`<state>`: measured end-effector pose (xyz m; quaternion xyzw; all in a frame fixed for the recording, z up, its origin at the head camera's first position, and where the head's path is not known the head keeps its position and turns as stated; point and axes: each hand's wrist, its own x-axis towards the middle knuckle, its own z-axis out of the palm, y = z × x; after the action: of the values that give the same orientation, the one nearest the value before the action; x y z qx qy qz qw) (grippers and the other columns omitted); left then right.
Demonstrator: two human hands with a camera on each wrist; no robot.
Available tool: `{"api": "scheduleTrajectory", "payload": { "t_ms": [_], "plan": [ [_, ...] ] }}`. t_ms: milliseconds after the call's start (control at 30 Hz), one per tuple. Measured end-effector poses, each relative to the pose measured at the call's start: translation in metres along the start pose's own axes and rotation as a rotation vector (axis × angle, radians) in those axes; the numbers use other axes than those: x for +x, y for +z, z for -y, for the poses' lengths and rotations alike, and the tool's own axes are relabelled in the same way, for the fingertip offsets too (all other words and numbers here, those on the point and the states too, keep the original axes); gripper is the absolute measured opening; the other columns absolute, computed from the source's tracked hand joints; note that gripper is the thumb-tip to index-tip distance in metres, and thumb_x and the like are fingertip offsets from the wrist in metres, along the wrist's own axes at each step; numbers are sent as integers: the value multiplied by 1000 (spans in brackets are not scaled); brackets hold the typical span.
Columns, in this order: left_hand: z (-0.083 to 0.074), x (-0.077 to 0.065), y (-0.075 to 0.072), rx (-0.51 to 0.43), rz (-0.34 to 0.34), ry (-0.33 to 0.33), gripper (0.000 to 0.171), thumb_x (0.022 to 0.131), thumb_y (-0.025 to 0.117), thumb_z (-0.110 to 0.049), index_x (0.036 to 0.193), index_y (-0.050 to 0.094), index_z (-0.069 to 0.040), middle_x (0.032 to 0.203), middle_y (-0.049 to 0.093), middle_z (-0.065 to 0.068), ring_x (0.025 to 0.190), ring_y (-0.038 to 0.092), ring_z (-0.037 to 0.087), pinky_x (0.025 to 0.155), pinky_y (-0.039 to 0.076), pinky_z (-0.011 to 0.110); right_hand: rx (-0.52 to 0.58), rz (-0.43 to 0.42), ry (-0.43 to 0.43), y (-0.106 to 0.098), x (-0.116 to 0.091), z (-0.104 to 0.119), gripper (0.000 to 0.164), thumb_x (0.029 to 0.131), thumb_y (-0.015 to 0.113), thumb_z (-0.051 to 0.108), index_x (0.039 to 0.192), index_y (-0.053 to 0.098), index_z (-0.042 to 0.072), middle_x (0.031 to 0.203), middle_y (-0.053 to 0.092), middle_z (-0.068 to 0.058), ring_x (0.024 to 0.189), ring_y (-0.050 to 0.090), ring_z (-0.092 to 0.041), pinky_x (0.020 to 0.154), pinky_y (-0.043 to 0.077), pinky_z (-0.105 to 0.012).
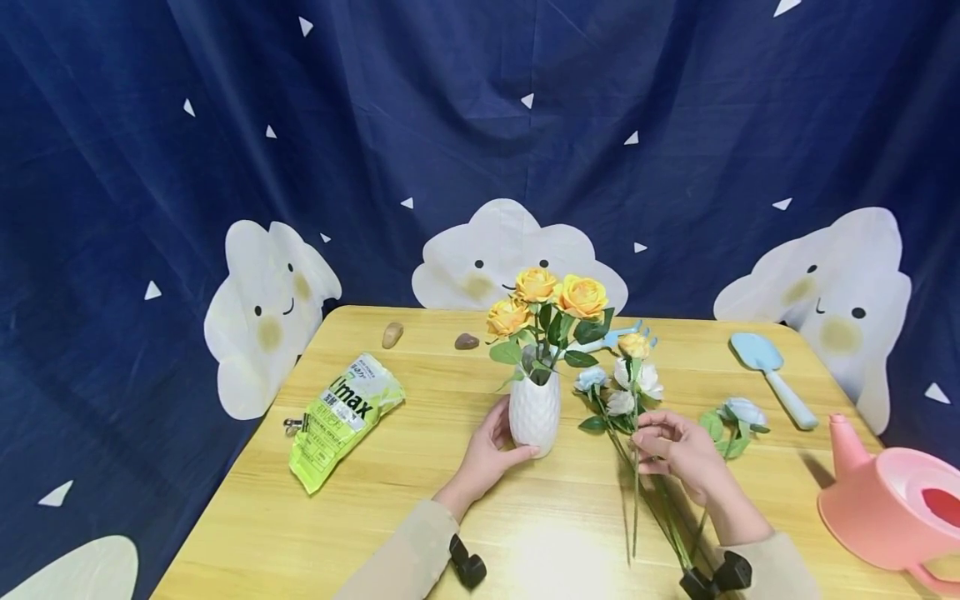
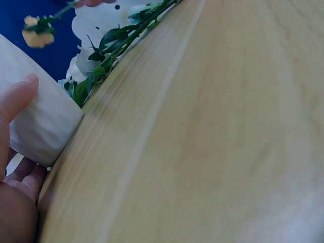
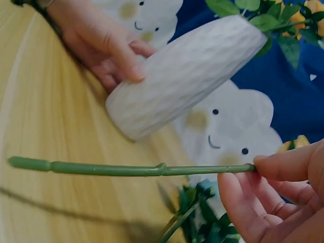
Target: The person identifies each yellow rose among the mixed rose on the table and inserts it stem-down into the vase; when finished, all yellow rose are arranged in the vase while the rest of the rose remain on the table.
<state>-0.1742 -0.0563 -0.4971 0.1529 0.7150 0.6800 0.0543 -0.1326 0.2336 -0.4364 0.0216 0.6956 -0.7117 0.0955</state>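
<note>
My left hand (image 1: 486, 457) grips the lower part of a white textured vase (image 1: 536, 417), its thumb across the front. The vase stands upright on the table, holding three yellow-orange roses (image 1: 582, 297) with green leaves. To its right, my right hand (image 1: 681, 454) pinches the green stem (image 3: 106, 169) of a smaller yellow flower (image 1: 634, 346) between thumb and fingers. That flower is held upright, apart from the vase, its bare stem end pointing down. Behind it, white flowers (image 1: 643, 380) and a blue flower (image 1: 592, 379) lie on the table, their stems running under my right hand.
Another pale blue flower (image 1: 744, 412) lies right of my right hand. A pink watering can (image 1: 862, 508) stands at the right edge, with a blue trowel (image 1: 757, 352) behind. A blue hand rake (image 1: 618, 337), two stones (image 1: 392, 335) and a green bag (image 1: 345, 421) are also on the table.
</note>
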Motion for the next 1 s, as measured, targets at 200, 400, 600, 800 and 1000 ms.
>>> {"api": "scheduleTrajectory", "payload": {
  "t_ms": [200, 400, 600, 800, 1000],
  "plan": [
    [0, 0, 0, -6, 1, -2, 86, 73, 79, -7, 145, 30, -8, 140, 42, 13, 128, 39, 25, 105, 33, 39, 141, -30, -141, 9, -3, 17, 20, 86, 61, -4, 103, 52, 0, 88, 59, -5, 72, 62, -18, 66, 57, -38],
    [1, 1, 0, -9, 4, 1, 87, 73, 79, -8, 145, 29, -7, 141, 41, 14, 129, 38, 25, 105, 33, 38, 378, -64, -313, 26, -8, 41, 22, 86, 58, -10, 105, 49, -2, 87, 62, -5, 73, 64, -18, 64, 57, -38],
    [3, 1, 0, -1, 6, 13, 86, 74, 79, -9, 145, 29, -6, 140, 42, 13, 127, 40, 25, 104, 34, 38, 585, -217, -492, 46, -11, 69, 24, 82, 56, -18, 101, 51, -5, 83, 62, -10, 69, 66, -22, 59, 57, -38],
    [1, 1, 0, 4, 11, 11, 86, 74, 78, -8, 145, 30, -7, 140, 42, 13, 127, 40, 25, 104, 34, 38, 740, -334, -600, 55, -10, 92, 26, 78, 58, -22, 98, 51, -6, 79, 62, -14, 65, 66, -27, 55, 56, -39],
    [0, 0, 0, 19, 5, 18, 85, 74, 78, -9, 144, 30, -5, 139, 42, 15, 127, 39, 28, 104, 34, 41, 781, -303, -739, 64, -8, 106, 24, 79, 55, -24, 96, 48, -10, 77, 60, -20, 65, 65, -31, 55, 54, -44]
  ]
}}
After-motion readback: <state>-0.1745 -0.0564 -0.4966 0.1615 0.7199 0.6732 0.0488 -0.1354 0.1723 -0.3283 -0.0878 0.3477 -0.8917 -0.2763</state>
